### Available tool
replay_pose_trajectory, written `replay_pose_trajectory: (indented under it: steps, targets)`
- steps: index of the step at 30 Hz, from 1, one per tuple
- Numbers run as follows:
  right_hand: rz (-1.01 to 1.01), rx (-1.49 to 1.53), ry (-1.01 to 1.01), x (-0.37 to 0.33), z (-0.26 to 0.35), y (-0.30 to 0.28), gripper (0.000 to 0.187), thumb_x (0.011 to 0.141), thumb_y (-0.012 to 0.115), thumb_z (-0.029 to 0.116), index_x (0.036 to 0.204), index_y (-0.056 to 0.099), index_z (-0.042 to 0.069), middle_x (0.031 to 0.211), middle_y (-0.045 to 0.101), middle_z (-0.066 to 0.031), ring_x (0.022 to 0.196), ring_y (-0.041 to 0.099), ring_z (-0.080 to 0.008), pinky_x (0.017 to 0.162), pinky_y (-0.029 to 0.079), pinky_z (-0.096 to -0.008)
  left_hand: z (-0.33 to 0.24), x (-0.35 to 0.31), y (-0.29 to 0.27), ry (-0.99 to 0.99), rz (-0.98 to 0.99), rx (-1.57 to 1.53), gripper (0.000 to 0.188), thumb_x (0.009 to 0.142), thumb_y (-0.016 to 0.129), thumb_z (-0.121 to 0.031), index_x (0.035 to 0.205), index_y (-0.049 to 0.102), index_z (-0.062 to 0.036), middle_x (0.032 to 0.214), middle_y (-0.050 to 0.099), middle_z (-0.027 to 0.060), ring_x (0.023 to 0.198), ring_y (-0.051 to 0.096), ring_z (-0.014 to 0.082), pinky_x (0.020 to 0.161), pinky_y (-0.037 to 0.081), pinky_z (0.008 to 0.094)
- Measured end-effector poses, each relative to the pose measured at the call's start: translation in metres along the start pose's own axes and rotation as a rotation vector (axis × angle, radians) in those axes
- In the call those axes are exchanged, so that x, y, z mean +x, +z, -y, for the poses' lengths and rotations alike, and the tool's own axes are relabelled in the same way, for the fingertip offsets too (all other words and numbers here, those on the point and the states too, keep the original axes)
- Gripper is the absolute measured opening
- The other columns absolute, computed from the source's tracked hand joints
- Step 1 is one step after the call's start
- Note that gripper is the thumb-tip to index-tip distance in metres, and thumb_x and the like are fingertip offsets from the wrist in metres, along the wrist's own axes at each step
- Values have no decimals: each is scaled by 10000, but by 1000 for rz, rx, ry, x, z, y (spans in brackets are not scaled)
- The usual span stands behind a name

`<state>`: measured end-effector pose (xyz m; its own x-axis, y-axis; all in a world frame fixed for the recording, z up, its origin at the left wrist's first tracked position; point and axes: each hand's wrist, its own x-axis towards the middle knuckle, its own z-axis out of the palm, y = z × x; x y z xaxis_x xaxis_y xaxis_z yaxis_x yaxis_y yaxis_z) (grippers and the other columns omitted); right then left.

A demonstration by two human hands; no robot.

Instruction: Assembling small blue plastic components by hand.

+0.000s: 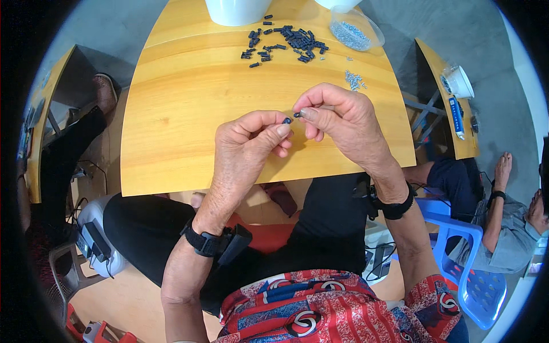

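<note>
Above the near half of the wooden table, my two hands face each other with a narrow gap between their fingertips. My left hand pinches a small dark ring-shaped part between thumb and forefinger. Between the thumb and forefinger of my right hand is another small black part, mostly covered by the fingers. Farther off lies a loose pile of black cylindrical plastic pieces. Several small silver screws lie beyond my right hand.
A clear plastic tub of silver screws stands at the far right of the table. A white bucket is at the far edge. Other people sit at tables on both sides, one near a blue plastic chair.
</note>
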<state>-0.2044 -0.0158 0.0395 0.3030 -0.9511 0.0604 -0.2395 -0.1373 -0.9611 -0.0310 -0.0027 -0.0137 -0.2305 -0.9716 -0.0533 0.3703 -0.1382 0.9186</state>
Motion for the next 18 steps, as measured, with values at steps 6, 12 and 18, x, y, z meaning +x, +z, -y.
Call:
replay_pose_trajectory:
  steps: [6,12,18]
  targets:
    - [30,-62,-13,0,2,0,80,875,578,59,899,625,-2,726,599,6,605,533,-40,529,433,-182,-1,-1,0,1,25,35,138,863,616,-48,973,652,26,793,665,78,668,613,103,597,514,221]
    - [36,-119,-32,1,1,3,86,865,586,59,882,629,-14,735,614,-14,601,547,-60,538,447,-200,1,-1,-2,14,42,0,135,864,612,-35,973,651,34,774,653,65,663,601,88,588,505,205]
    - [26,-185,-53,3,3,3,83,850,598,61,862,637,-11,734,619,-30,601,558,-67,538,453,-207,-1,-1,0,3,31,-25,120,862,606,-13,958,652,41,749,642,51,651,587,69,571,497,187]
